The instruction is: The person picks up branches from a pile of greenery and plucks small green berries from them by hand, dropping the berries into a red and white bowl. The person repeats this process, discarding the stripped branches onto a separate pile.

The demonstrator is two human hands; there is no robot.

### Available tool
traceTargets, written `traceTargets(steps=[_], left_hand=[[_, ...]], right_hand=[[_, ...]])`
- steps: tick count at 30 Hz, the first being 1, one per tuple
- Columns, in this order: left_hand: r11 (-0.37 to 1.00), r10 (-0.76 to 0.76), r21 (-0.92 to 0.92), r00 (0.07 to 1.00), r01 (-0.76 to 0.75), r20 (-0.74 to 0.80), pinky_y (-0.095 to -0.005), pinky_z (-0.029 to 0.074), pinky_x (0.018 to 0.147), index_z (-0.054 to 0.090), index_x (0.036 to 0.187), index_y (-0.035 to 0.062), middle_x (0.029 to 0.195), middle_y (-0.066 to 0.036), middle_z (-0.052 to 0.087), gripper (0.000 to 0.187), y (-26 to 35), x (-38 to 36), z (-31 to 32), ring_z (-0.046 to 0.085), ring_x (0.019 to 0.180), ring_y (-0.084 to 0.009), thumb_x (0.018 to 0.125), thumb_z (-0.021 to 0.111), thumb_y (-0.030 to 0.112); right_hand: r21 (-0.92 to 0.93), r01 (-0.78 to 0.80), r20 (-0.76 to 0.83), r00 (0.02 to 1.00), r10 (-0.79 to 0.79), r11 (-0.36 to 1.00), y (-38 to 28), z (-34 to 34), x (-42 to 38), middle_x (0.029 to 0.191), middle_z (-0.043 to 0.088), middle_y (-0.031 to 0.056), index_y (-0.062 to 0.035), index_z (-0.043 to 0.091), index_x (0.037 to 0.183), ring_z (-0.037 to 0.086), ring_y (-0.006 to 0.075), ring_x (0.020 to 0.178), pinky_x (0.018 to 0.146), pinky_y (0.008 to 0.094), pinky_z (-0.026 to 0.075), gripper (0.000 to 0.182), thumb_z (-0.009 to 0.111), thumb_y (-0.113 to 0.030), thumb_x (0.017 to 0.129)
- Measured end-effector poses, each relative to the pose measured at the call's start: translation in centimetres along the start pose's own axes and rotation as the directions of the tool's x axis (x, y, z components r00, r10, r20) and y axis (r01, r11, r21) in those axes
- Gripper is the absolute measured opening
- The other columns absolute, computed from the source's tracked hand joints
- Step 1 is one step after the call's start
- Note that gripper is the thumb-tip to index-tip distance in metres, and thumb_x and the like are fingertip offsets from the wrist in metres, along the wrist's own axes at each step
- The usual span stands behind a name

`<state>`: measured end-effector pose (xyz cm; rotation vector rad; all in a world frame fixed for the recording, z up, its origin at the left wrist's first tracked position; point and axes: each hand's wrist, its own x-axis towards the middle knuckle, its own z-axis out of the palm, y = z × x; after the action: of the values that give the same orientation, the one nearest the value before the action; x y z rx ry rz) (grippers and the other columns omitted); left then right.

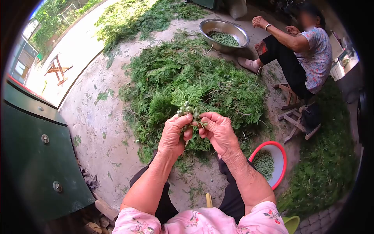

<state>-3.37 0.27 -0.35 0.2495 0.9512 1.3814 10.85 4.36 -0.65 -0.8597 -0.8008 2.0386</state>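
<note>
A small green sprig with round pale-green cones (188,109) is pinched between both hands at the middle of the view. My left hand (176,130) has its thumb and fingers closed on the sprig from the left. From the right, my right hand (216,130) closes its thumb and forefinger on the cones and a leafy bit. Below and beyond the hands lies a large pile of green conifer branches (159,78). To the right of my right forearm, a red-rimmed white basin (278,163) holds many green cones (263,164).
A metal basin (243,37) with green cones stands behind the pile. Another person (317,54) sits at the upper right. Wooden stools (298,121) stand below that person. A green door (31,156) is at the left; more branches (136,19) lie at the top.
</note>
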Motion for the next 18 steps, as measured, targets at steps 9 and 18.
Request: traceTargets(steps=[9, 18], left_hand=[[0.999, -0.013, -0.037, 0.999, 0.015, 0.052, -0.0183, 0.03, 0.04, 0.059, 0.084, 0.0064, 0.075, 0.0, 0.058, 0.009, -0.3, 0.1, 0.1, 0.042, 0.048, -0.0048, 0.078, 0.062, 0.012], [0.981, 0.036, 0.193, 0.999, -0.035, 0.002, -0.018, 0.028, 0.039, 0.059, 0.081, 0.0054, 0.066, -0.001, 0.058, 0.008, -0.1, -0.3, 0.9, 0.041, 0.046, -0.0047, 0.078, 0.061, 0.012]], right_hand=[[0.174, -0.076, 0.06, 0.996, 0.066, 0.982, -0.7, -0.3, 0.2, 0.078, 0.06, 0.0042, -0.0011, 0.057, 0.098, 0.055, 0.01, 0.062, 0.055, 0.0236, 0.046, 0.015, 0.056, -0.012, 0.087], [0.005, -0.017, 0.034, 0.999, 0.017, 1.0, -0.5, -0.5, 0.4, 0.076, 0.059, 0.0012, -0.0038, 0.057, 0.096, 0.055, 0.0096, 0.058, 0.046, 0.0223, 0.044, 0.017, 0.061, -0.015, 0.084]])
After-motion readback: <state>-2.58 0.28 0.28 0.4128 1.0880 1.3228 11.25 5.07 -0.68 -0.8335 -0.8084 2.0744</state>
